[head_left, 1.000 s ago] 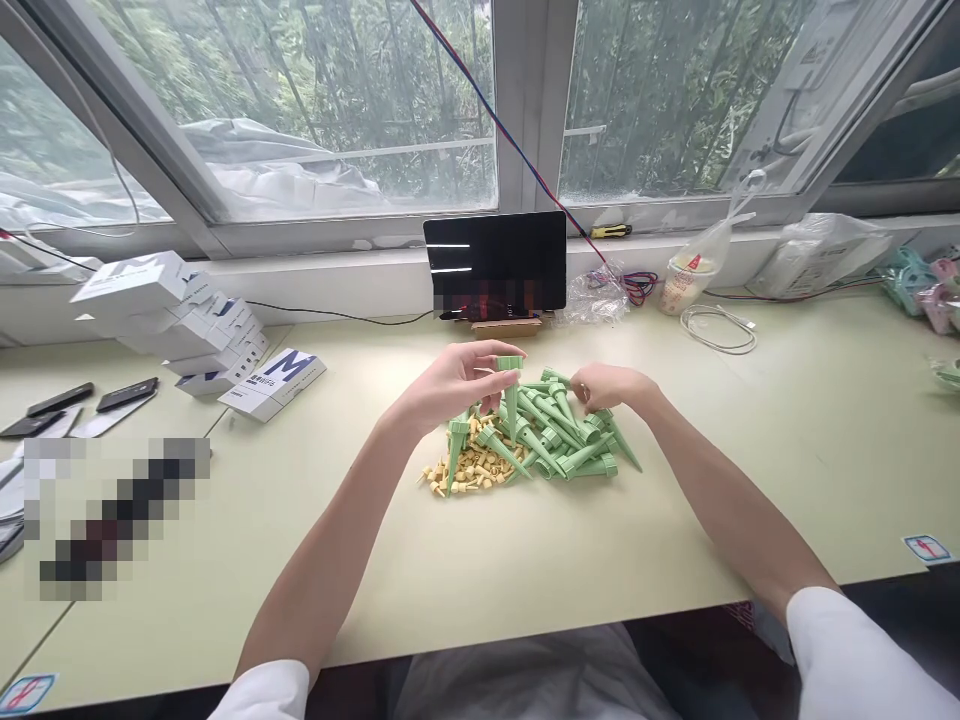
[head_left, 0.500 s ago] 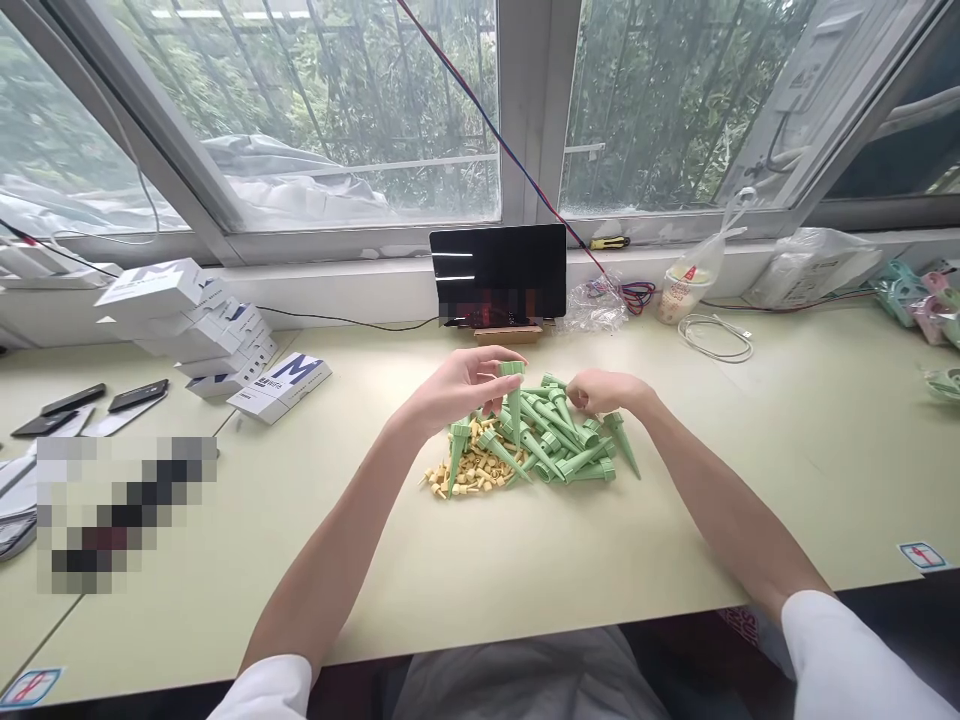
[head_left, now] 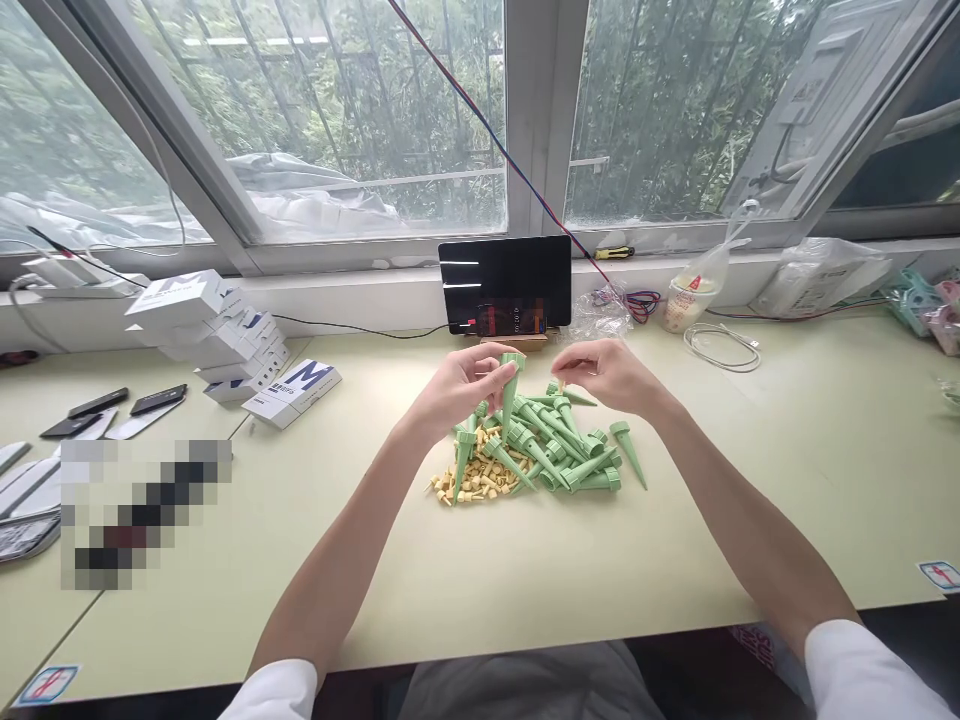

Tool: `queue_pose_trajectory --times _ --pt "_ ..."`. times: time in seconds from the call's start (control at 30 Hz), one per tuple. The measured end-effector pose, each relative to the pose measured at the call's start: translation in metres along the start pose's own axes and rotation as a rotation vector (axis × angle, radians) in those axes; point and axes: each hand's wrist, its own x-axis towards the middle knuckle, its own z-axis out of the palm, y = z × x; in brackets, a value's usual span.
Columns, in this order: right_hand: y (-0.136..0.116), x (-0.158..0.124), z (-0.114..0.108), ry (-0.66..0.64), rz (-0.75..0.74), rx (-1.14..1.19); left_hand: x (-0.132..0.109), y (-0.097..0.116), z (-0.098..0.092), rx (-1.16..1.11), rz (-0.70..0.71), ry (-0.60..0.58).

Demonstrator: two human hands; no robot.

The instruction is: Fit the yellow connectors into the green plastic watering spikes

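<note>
My left hand (head_left: 459, 385) grips a green plastic cone spike (head_left: 510, 395) by its wide top, point down, above a pile of like green spikes (head_left: 566, 450) on the pale desk (head_left: 525, 580). My right hand (head_left: 611, 373) hovers just right of it, thumb and fingers pinched on something small that I cannot make out. A heap of small yellow caps (head_left: 472, 472) lies at the pile's left side.
A dark tablet (head_left: 506, 283) stands behind the pile. A stack of white boxes (head_left: 217, 335) and phones (head_left: 127, 403) lie at the left. A bagged cup (head_left: 686, 290), a white cable (head_left: 724, 345) and plastic bags (head_left: 817, 270) sit at the back right.
My right hand has lifted off the green pile and moved up toward the spike in my left hand. The left hand tilted its spike slightly. The camera shifted a little.
</note>
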Motion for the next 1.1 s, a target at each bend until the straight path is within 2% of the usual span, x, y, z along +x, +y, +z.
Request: queue_pose_trajectory --times 0.17,0.47,0.7,1.1 --pt "-0.035 -0.010 0.014 0.087 0.006 0.410 -0.002 0.004 0.002 -0.036 0.009 -0.002" --pt "-0.049 -0.016 0.017 0.201 0.020 0.648 -0.008 0.011 0.005 -0.182 -0.042 -0.100" --pt "-0.056 -0.019 0.021 0.178 -0.044 0.671 -0.010 0.016 0.008 -0.232 -0.071 -0.131" --pt "-0.060 -0.024 0.024 0.213 -0.057 0.678 -0.014 0.020 0.007 -0.242 -0.093 -0.147"
